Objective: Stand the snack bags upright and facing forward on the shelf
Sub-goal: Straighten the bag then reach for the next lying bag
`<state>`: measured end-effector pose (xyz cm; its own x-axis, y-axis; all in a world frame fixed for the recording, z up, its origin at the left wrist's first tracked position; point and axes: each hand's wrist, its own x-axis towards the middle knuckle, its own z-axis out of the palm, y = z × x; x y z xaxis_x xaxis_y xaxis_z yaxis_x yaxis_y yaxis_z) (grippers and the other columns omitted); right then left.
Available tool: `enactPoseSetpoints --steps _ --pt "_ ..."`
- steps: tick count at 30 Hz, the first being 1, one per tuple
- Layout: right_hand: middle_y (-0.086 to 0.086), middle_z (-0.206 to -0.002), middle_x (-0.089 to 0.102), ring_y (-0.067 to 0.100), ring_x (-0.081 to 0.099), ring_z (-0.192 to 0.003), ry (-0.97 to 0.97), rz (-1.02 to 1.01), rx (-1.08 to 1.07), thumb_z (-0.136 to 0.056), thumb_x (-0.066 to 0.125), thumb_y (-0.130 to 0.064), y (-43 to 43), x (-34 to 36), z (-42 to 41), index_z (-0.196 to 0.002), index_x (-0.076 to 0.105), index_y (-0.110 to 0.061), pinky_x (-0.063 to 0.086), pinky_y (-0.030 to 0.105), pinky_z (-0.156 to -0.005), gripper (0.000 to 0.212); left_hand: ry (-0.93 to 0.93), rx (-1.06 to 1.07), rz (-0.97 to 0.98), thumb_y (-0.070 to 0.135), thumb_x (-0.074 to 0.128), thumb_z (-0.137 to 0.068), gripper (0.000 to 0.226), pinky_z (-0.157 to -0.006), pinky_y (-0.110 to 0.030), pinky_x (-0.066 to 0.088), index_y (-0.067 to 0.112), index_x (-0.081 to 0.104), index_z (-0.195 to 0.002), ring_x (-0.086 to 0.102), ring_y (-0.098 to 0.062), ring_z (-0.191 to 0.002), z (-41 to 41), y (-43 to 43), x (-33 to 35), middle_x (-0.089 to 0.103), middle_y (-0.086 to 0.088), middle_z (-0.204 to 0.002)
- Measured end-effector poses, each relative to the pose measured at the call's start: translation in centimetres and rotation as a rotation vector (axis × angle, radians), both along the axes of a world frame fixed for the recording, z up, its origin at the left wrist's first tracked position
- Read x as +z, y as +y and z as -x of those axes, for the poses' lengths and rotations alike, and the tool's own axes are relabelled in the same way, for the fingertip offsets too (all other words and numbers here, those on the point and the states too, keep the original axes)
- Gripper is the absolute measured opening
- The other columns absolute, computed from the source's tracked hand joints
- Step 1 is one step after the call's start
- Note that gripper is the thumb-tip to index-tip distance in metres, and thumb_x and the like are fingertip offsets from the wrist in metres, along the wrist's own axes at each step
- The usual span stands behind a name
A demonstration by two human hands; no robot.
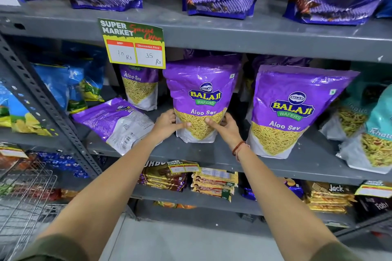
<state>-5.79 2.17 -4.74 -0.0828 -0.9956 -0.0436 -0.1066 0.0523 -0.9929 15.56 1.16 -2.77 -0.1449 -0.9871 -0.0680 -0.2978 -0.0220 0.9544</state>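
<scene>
Far to the left of the hands, blue snack bags (63, 82) lean in the next bay. Just left of the left hand (167, 123), one purple Aloo Sev bag (114, 123) lies flat on the shelf (212, 154) with its back and barcode up; behind it, a smaller bag (140, 89) stands upright beneath the price card (133, 44).

Both hands clasp the middle bag (201, 99) low on its sides, thumbs pressed on the printed front, the right hand (224, 125) mirroring the left. The bag stands on the shelf between them, label forward and roughly upright. To finish well, I would settle its base flat, square the front to the shelf edge, then let go gently so the soft pouch does not slump.

Right of the right hand another Aloo Sev bag (290, 110) stands facing out, tilted slightly; beyond it are teal bags (377, 133). The flat bag likely needs standing next; nothing seems to block the reach.
</scene>
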Motion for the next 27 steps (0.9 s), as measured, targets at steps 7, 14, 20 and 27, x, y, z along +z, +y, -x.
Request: enactPoseSetpoints --steps 7,14,20,27 --pt "-0.002 -0.101 0.071 0.007 0.065 -0.09 0.057 0.078 -0.175 -0.068 0.081 -0.041 2.9 -1.7 -0.3 -0.108 0.059 -0.016 0.053 0.019 -0.075 0.052 -0.02 -0.091 -0.048 0.028 0.086 -0.056 0.058 -0.095 -0.033 0.051 0.018 0.059 -0.106 0.065 -0.01 -0.097 0.1 0.4 0.3 0.068 -0.003 -0.112" --pt "-0.002 -0.105 0.066 0.004 0.062 -0.094 0.029 0.097 -0.234 -0.071 0.079 -0.041 4.1 -1.7 -1.1 -0.111 0.058 -0.015 0.052 0.021 -0.081 0.053 -0.078 -0.036 -0.033 0.023 0.082 -0.066 0.069 -0.099 -0.039 0.048 0.007 0.049 -0.125 0.061 -0.023 -0.109 0.4 0.8 0.1 0.063 -0.012 -0.123" --pt "0.004 -0.087 0.059 0.009 0.056 -0.079 0.198 0.255 -0.423 -0.079 0.065 -0.051 7.4 -4.0 -1.8 -0.09 0.06 -0.018 0.047 0.027 -0.07 0.035 -0.036 0.248 0.035 0.008 0.071 -0.079 0.06 -0.084 -0.025 0.047 -0.001 0.043 -0.132 0.061 -0.023 -0.097 -1.4 1.9 0.8 0.057 -0.02 -0.12" --pt "0.009 -0.086 0.069 0.023 0.061 -0.082 0.502 0.372 0.018 -0.088 0.05 -0.051 5.2 -1.1 -8.3 -0.09 0.068 -0.008 0.048 0.035 -0.075 0.047 -0.129 0.768 0.114 0.017 0.07 -0.079 0.045 -0.094 -0.032 0.042 0.002 0.055 -0.12 0.055 -0.032 -0.113 -7.6 3.6 1.2 0.058 -0.022 -0.124"
